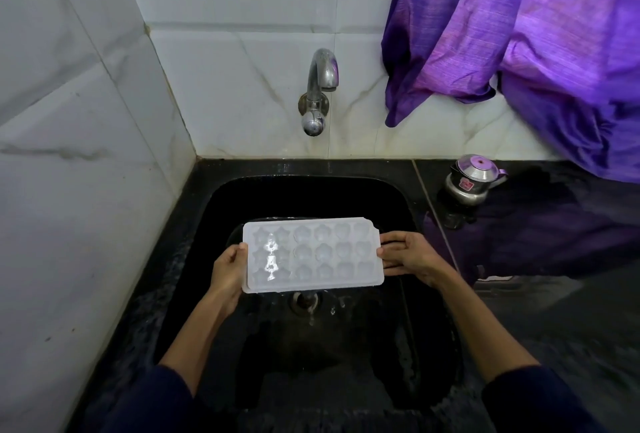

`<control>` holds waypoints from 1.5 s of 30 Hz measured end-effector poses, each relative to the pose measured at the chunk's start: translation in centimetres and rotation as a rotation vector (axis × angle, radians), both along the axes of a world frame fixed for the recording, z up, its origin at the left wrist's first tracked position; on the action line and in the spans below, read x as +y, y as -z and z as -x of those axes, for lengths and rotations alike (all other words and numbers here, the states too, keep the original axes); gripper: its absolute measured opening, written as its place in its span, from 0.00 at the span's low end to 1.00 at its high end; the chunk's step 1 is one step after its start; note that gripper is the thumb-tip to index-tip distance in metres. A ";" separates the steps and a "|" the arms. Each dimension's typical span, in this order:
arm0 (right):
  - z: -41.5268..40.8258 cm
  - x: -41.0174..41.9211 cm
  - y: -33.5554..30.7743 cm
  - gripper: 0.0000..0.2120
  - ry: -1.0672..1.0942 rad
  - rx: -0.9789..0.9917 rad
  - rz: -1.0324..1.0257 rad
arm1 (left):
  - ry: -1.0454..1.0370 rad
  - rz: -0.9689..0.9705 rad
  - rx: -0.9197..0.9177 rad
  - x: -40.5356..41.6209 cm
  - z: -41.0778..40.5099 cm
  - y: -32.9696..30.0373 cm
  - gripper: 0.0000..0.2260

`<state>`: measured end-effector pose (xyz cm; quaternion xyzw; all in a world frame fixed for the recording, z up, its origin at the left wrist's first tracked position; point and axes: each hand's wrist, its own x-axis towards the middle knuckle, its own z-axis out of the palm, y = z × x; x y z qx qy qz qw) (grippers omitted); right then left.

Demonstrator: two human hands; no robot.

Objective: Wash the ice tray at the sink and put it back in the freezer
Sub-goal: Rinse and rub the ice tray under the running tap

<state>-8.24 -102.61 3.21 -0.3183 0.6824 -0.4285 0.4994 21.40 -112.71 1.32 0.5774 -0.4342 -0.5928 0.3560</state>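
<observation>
A white translucent ice tray [313,256] with several star and round moulds is held flat over the black sink [214,211], cavities facing up. My left hand [228,268] grips its left short edge and my right hand [407,256] grips its right short edge. The tray is wet, and water drips from its near edge toward the drain [304,301]. A chrome tap [320,86] sticks out of the tiled wall above the sink's back edge; no stream runs from its spout.
A small steel pot with a lid [472,183] stands on the black counter [554,259] to the right of the sink. A purple cloth [519,34] hangs over the counter's back right. White tiled walls close the left and back.
</observation>
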 end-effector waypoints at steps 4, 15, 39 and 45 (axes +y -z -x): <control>-1.0 1.7 1.8 0.09 -0.009 0.007 0.032 | 0.004 -0.008 -0.062 1.2 -0.9 1.3 0.11; -3.0 4.9 4.5 0.10 -0.011 0.149 0.118 | 0.107 0.098 -0.131 4.1 -3.5 3.3 0.10; -3.2 7.6 -8.7 0.14 0.151 0.346 0.858 | 0.026 1.088 -0.086 6.3 -5.3 -9.3 0.19; -4.7 8.1 0.5 0.23 0.192 0.500 0.536 | 0.045 0.812 -0.278 8.1 -4.1 -1.0 0.16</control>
